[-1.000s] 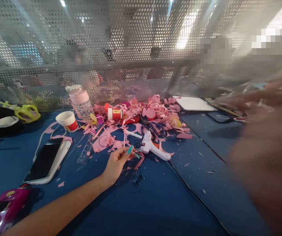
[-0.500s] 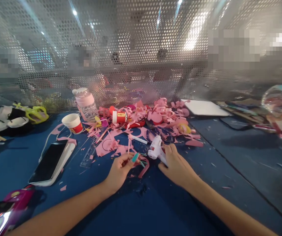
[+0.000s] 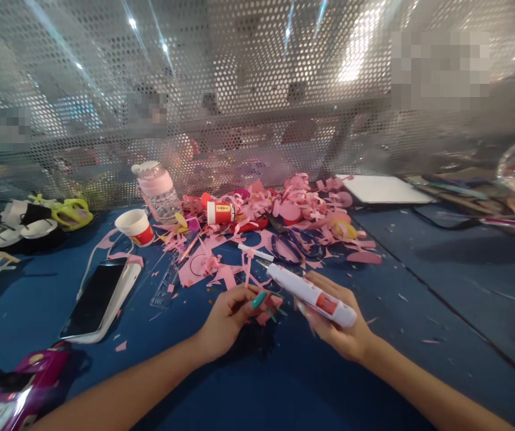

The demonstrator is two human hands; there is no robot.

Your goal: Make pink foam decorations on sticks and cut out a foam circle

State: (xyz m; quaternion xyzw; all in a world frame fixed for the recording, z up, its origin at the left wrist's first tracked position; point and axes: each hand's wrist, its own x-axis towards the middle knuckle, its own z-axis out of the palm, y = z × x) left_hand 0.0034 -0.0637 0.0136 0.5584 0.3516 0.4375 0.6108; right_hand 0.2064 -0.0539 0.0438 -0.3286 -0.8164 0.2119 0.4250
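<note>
My left hand (image 3: pixel 228 317) is closed in a pinch on a small pink paper piece (image 3: pixel 264 311), above the blue table near the middle. Teal nails show on its thumb, and most of the paper lies behind the fingers. To the right, my right hand (image 3: pixel 341 326) wraps round a white glue gun (image 3: pixel 305 290) with a red patch on its side. Its metal nozzle points up and left, just beyond the pink piece and apart from it. Dark-handled scissors (image 3: pixel 297 246) lie behind the glue gun, beside a white stick (image 3: pixel 256 251).
Pink paper scraps (image 3: pixel 284 203) are heaped along the perforated metal screen (image 3: pixel 257 120). On the left are a paper cup (image 3: pixel 135 226), a bottle (image 3: pixel 155 188), a phone (image 3: pixel 96 296) and a purple object (image 3: pixel 28 383). A white board (image 3: pixel 383 189) lies at the back right.
The glue gun has been lifted from the table and turned in my right hand, its nozzle now toward the upper left. My left hand keeps hold of the pink paper piece, shifted slightly right.
</note>
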